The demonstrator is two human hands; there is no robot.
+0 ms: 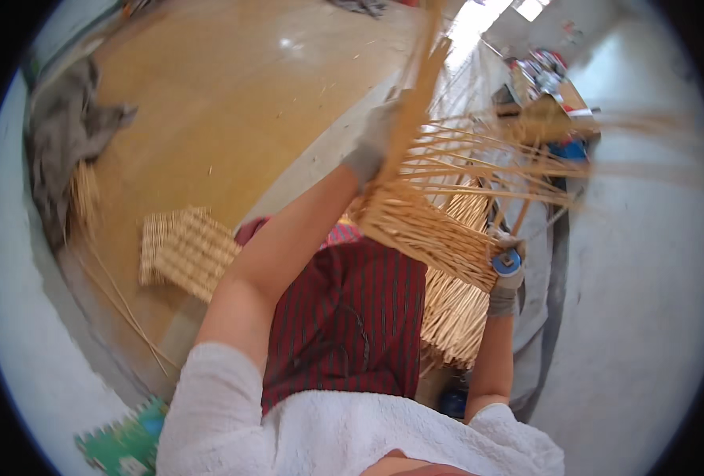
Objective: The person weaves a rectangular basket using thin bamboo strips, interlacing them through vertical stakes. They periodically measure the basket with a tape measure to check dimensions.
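L hand (380,131) clamped on weave (435,230), ~11 o'clock; R hand (514,245) ~3 o'clock, can't tell grip. Keep strands' (469,170) tension even, imo.

The woven panel (435,234) is coloured golden tan and patterned in slanting rows. The lap cloth (344,325) is striped in dark red and grey. Along the ochre floor (225,95)'s left edge, a cloth (62,135) is toned grey-brown.
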